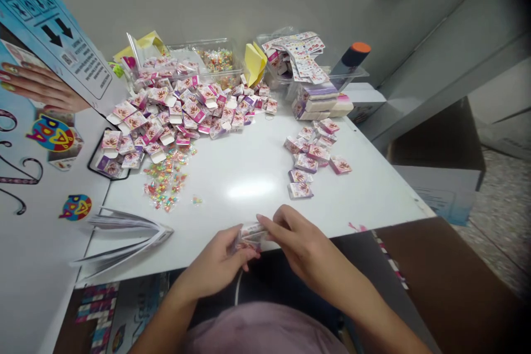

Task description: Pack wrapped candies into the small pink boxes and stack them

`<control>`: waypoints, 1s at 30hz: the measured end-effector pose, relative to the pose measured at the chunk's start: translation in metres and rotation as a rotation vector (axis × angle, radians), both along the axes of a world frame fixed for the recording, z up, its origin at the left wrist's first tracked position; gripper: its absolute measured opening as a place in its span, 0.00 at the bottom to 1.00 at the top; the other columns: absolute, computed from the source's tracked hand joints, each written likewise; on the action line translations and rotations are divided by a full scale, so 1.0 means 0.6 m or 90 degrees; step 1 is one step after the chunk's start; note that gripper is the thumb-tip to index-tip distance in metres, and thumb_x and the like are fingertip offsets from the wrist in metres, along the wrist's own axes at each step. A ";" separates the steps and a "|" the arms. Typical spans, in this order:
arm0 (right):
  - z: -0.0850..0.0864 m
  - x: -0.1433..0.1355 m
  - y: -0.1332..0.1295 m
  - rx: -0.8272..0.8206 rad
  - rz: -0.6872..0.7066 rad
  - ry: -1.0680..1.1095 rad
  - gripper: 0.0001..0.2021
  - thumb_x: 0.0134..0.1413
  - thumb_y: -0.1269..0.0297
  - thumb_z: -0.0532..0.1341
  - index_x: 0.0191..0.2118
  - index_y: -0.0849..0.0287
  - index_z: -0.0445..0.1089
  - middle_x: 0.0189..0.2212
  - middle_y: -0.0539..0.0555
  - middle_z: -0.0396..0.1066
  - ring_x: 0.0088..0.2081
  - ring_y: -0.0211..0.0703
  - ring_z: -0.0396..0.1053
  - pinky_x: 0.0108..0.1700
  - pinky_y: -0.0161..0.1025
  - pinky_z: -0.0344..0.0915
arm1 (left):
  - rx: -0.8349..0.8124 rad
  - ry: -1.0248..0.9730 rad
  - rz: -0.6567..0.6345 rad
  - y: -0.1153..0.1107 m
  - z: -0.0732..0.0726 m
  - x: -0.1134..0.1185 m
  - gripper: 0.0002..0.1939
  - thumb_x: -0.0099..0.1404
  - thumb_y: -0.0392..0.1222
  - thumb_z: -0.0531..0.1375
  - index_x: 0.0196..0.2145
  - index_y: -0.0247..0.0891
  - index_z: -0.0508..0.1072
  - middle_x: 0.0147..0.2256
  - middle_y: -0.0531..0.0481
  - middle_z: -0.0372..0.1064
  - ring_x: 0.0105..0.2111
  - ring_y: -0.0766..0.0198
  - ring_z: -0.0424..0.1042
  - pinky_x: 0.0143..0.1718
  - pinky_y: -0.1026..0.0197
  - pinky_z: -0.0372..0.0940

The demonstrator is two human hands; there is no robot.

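At the table's front edge, a small printed cardboard box (250, 230) is between my hands. My left hand (218, 263) grips it from the left, thumb across its near side. The fingers of my right hand (296, 235) are closed at its right end, thumb and index at the top edge; part of the box is hidden behind them. Ahead and to the right lies a group of closed small boxes (306, 163). On the left is a pile of clear sachets with colourful bits (166, 181), and a single sachet (197, 199) lies apart from it.
A large heap of small boxes (191, 108), many with flaps up, covers the back left. Behind stand a clear tray of colourful sachets (219, 61), sticker sheets (305, 58) and an orange-capped dark bottle (350, 59). An open booklet (128, 235) lies front left.
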State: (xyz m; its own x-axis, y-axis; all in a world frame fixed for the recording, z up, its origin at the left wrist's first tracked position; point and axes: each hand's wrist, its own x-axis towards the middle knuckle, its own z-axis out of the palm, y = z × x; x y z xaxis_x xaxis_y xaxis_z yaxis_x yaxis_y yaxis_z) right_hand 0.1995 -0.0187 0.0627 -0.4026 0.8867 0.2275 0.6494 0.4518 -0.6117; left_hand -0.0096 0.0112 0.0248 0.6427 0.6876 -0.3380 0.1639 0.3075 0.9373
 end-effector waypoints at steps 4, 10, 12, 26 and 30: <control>0.018 0.008 0.005 -0.048 -0.016 0.048 0.07 0.66 0.69 0.54 0.43 0.57 0.69 0.44 0.60 0.66 0.43 0.45 0.69 0.45 0.41 0.69 | 0.102 0.102 -0.058 0.003 0.015 0.001 0.06 0.66 0.41 0.58 0.38 0.37 0.71 0.34 0.52 0.68 0.35 0.64 0.65 0.40 0.62 0.62; 0.036 0.021 0.017 -0.129 0.023 -0.036 0.06 0.67 0.68 0.55 0.38 0.56 0.69 0.29 0.51 0.70 0.29 0.41 0.67 0.32 0.36 0.63 | 0.165 0.148 -0.085 0.002 0.025 0.010 0.05 0.67 0.41 0.57 0.38 0.38 0.71 0.36 0.52 0.70 0.38 0.61 0.67 0.43 0.60 0.60; 0.031 0.022 0.020 -0.082 0.049 -0.033 0.09 0.67 0.69 0.53 0.40 0.56 0.71 0.30 0.52 0.71 0.30 0.41 0.68 0.33 0.36 0.62 | 0.132 0.109 -0.074 0.001 0.023 0.011 0.06 0.67 0.41 0.57 0.40 0.38 0.71 0.37 0.50 0.71 0.38 0.62 0.67 0.43 0.60 0.61; -0.008 -0.009 0.007 -0.089 -0.050 0.210 0.14 0.67 0.68 0.54 0.56 0.55 0.65 0.40 0.56 0.69 0.39 0.41 0.69 0.41 0.38 0.68 | 0.052 0.018 -0.025 0.004 0.020 -0.001 0.09 0.69 0.45 0.57 0.41 0.37 0.70 0.34 0.51 0.69 0.35 0.65 0.67 0.40 0.63 0.62; 0.012 0.003 0.009 -0.173 -0.057 0.187 0.04 0.65 0.63 0.59 0.43 0.56 0.67 0.31 0.51 0.70 0.31 0.39 0.66 0.34 0.35 0.64 | 0.077 0.065 -0.072 0.003 0.028 -0.005 0.09 0.68 0.44 0.57 0.40 0.37 0.71 0.34 0.52 0.68 0.36 0.63 0.66 0.40 0.62 0.61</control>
State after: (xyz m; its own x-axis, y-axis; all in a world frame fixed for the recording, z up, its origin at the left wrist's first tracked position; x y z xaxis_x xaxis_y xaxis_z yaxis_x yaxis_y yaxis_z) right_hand 0.2011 -0.0130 0.0698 -0.2743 0.9588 0.0736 0.4590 0.1977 -0.8662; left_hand -0.0127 0.0133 0.0416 0.6849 0.6520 -0.3254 0.2879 0.1682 0.9428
